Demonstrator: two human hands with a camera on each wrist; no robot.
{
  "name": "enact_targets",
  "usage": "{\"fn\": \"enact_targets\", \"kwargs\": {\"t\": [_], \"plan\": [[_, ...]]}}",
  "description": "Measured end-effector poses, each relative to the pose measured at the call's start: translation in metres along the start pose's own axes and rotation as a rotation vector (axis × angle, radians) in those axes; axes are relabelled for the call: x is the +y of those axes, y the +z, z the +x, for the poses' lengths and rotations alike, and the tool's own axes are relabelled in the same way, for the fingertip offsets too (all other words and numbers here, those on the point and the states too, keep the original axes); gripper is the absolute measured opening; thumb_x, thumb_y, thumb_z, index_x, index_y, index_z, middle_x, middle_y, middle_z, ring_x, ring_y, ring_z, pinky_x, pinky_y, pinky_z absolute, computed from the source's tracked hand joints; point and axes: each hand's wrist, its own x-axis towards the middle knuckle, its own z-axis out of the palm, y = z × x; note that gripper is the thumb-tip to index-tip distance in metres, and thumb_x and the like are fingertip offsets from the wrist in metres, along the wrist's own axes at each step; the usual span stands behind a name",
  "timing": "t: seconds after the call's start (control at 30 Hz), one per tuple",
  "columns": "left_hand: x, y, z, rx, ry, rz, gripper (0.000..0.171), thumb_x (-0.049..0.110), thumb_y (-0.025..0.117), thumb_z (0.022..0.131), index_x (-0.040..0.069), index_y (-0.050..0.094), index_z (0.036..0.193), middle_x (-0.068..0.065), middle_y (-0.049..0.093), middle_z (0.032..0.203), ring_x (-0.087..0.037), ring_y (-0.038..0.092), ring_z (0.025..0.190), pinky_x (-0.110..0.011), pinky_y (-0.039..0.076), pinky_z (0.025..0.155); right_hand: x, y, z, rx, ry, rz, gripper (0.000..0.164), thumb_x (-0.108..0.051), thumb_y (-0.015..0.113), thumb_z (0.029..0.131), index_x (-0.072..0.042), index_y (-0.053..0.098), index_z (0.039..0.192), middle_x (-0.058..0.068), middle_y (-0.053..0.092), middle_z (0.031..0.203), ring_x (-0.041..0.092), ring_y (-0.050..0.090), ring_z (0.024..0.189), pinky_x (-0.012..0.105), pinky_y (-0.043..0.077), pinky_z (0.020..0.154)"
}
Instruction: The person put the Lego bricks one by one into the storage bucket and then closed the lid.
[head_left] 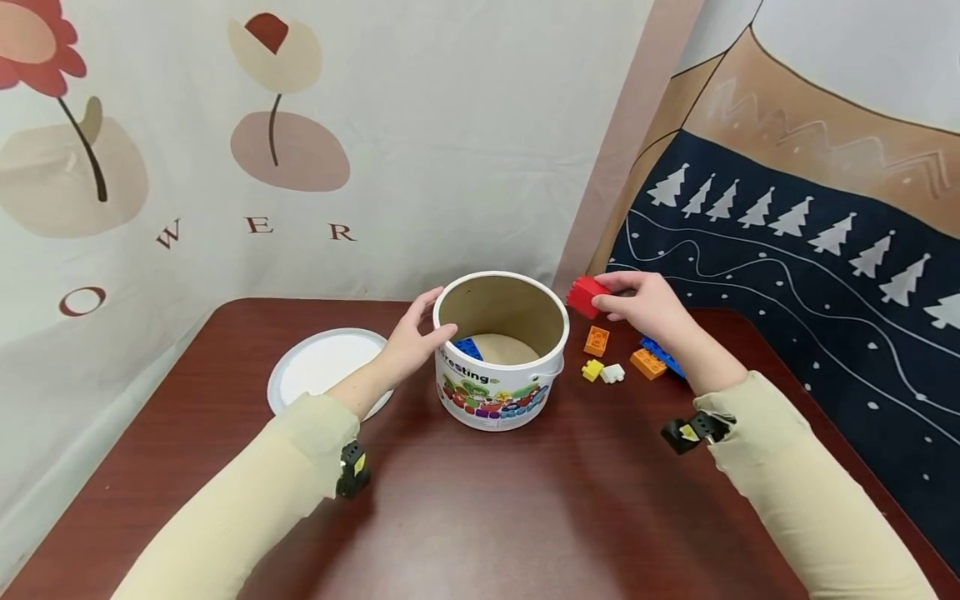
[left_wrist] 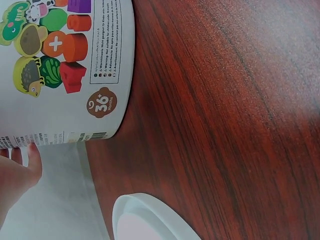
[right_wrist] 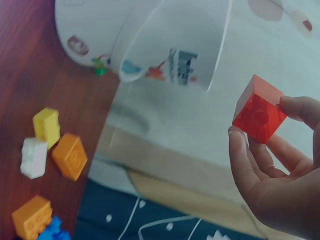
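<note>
A white bucket (head_left: 491, 400) with colourful printed pictures stands at the middle of the table, its top uncovered. My left hand (head_left: 408, 350) rests against its left side, thumb and fingers spread along the rim. Inside the bucket lies a blue toy brick (head_left: 468, 347). To the right of the rim, my right hand (head_left: 641, 304) pinches a red toy brick (head_left: 585, 296) between thumb and fingers, raised above the table. The right wrist view shows the red brick (right_wrist: 259, 110) held at the fingertips.
A round white lid (head_left: 315, 367) lies left of the bucket. Right of it lie orange bricks (head_left: 596, 341), a yellow brick (head_left: 592, 370), a white brick (head_left: 612, 373) and a blue piece (head_left: 663, 357), partly hidden by the right arm. A printed cloth (head_left: 465, 150) hangs behind the table.
</note>
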Motion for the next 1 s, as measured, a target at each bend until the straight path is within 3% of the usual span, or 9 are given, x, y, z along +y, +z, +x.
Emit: {"fn": "enact_targets", "kwargs": {"t": [0.2,0.43,0.67,1.0], "plan": [[0.000,-0.002,-0.001,-0.005,0.016,-0.014,0.067,0.020,0.058,0.091,0.013,0.023,0.148,-0.016,0.031,0.148,-0.032,0.029,0.138,-0.052,0.032,0.109,-0.014,0.018,0.008,-0.026,-0.045,0.003,0.043,-0.021,0.061,0.090,-0.004,0.055,0.129,0.021,0.057,0.122,0.027,0.060,0.089,0.027,0.053,0.081],[0.002,-0.001,0.000,-0.015,0.009,-0.049,0.068,0.019,0.058,0.091,0.012,0.022,0.148,-0.017,0.030,0.149,-0.032,0.028,0.138,-0.052,0.032,0.109,-0.024,0.040,0.018,-0.066,-0.079,0.007,0.044,-0.021,0.063,0.087,-0.005,0.057,0.127,0.020,0.060,0.118,0.029,0.055,0.097,0.032,0.052,0.078],[0.034,-0.002,-0.016,-0.025,-0.007,-0.030,0.064,0.011,0.055,0.092,0.002,0.022,0.147,-0.023,0.029,0.148,-0.036,0.026,0.138,-0.052,0.030,0.110,-0.027,0.051,0.022,-0.085,-0.086,0.004,0.044,-0.021,0.065,0.086,-0.004,0.058,0.127,0.020,0.058,0.124,0.029,0.058,0.096,0.026,0.053,0.073],[0.002,-0.001,0.000,-0.009,0.006,-0.035,0.068,0.018,0.058,0.091,0.012,0.022,0.148,-0.016,0.029,0.150,-0.032,0.027,0.139,-0.052,0.031,0.109,-0.024,0.042,0.017,-0.048,-0.114,0.080,0.043,-0.025,0.064,0.089,-0.004,0.058,0.125,0.018,0.061,0.117,0.031,0.061,0.099,0.036,0.055,0.084]]}}
